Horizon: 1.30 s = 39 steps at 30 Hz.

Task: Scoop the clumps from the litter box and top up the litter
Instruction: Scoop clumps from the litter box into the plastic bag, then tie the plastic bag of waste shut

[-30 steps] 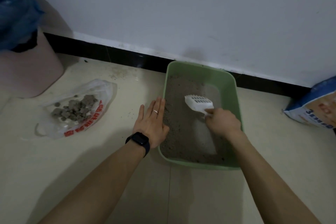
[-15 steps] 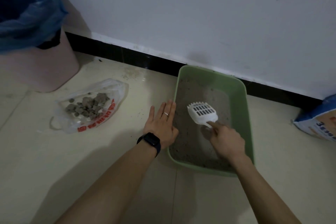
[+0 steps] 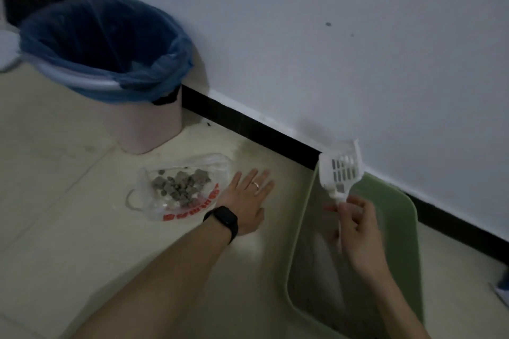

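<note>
Holding grey clumps (image 3: pixel 180 187) — clear plastic bag (image 3: pixel 220 165).

The light is dim and gray. Everything looks soft. The right hand (image 3: pixel 356 231) and scoop (image 3: pixel 341 170) at 4 o'clock are smeared with blur. The bin (image 3: pixel 148 129) at 10 o'clock is dark inside.

We can't read any text here. The only print we see is a red band of characters on the clear plastic bag (image 3: pixel 192 212) on the floor (image 3: pixel 82 228), too blurred to make out. The watch (image 3: pixel 221 221) face is dark. The package (image 3: pixel 502 292) corner at the right edge shows no legible lettering.
</note>
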Each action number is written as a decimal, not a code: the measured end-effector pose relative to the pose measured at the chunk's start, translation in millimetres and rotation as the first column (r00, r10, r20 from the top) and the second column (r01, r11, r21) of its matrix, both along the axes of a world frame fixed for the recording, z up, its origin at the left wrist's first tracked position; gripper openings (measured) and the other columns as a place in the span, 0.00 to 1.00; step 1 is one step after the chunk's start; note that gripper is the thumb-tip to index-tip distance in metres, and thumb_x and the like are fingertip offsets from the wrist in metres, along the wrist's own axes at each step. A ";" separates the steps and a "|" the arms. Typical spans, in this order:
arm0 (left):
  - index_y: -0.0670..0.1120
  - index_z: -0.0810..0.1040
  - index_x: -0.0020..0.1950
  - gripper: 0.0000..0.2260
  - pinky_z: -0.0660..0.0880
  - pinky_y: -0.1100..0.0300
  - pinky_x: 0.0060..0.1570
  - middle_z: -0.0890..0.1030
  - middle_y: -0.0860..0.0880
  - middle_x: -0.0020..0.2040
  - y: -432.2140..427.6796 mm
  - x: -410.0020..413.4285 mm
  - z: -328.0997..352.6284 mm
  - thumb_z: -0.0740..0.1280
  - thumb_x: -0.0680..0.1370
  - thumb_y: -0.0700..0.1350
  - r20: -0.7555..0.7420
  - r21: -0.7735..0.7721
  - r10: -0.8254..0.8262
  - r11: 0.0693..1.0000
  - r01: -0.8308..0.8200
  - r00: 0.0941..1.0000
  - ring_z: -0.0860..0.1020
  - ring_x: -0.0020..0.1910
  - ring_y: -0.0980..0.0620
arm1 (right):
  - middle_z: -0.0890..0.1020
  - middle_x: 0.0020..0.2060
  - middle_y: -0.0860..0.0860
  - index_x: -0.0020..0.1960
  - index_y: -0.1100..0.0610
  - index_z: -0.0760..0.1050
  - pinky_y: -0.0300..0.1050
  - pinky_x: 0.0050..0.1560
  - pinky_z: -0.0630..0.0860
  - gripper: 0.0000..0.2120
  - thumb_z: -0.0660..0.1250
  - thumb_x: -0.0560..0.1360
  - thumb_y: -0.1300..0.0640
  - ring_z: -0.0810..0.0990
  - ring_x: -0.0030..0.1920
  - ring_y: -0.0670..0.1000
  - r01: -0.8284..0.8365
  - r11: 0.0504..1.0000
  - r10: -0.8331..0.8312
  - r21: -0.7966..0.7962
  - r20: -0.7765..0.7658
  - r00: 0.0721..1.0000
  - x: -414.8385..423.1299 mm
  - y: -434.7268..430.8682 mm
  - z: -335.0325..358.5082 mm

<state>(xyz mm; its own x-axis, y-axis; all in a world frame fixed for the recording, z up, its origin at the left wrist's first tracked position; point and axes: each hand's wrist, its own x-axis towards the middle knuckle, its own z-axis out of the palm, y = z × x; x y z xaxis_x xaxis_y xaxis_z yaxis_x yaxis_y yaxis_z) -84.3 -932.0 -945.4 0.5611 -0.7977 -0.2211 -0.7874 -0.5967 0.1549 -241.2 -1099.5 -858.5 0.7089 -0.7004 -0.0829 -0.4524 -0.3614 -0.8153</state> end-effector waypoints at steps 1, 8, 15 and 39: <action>0.51 0.41 0.81 0.30 0.40 0.45 0.76 0.37 0.49 0.80 15.2 17.4 2.2 0.52 0.82 0.54 0.009 0.010 0.069 0.998 -0.070 0.998 0.39 0.79 0.47 | 0.84 0.47 0.45 0.58 0.56 0.71 0.35 0.27 0.73 0.07 0.58 0.83 0.55 0.78 0.28 0.45 -0.041 0.999 0.041 0.012 0.010 0.999 21.5 7.5 1.5; 0.50 0.39 0.80 0.34 0.41 0.45 0.76 0.40 0.47 0.80 152.7 92.1 -19.5 0.53 0.80 0.57 -0.100 0.081 0.529 0.848 -0.523 0.843 0.40 0.79 0.45 | 0.81 0.43 0.48 0.58 0.53 0.77 0.39 0.36 0.68 0.12 0.58 0.83 0.50 0.80 0.42 0.51 -0.372 0.911 0.329 -0.176 -0.231 0.915 174.3 41.3 -35.4; 0.54 0.35 0.79 0.38 0.45 0.45 0.76 0.41 0.47 0.80 213.9 99.5 -62.1 0.55 0.79 0.62 -0.250 0.157 0.655 0.754 -0.638 0.713 0.44 0.79 0.43 | 0.80 0.53 0.52 0.64 0.44 0.74 0.58 0.62 0.69 0.17 0.52 0.82 0.44 0.77 0.54 0.58 -0.583 0.770 0.329 -0.259 -0.622 0.710 279.1 70.9 -82.8; 0.45 0.80 0.57 0.14 0.74 0.62 0.39 0.81 0.47 0.49 226.3 105.6 -29.9 0.68 0.78 0.53 -0.707 0.139 0.675 0.425 -0.894 0.211 0.78 0.45 0.48 | 0.81 0.40 0.55 0.52 0.60 0.78 0.47 0.41 0.80 0.07 0.70 0.75 0.60 0.81 0.40 0.54 -0.014 0.891 0.140 0.453 -0.245 0.959 201.9 93.7 -86.6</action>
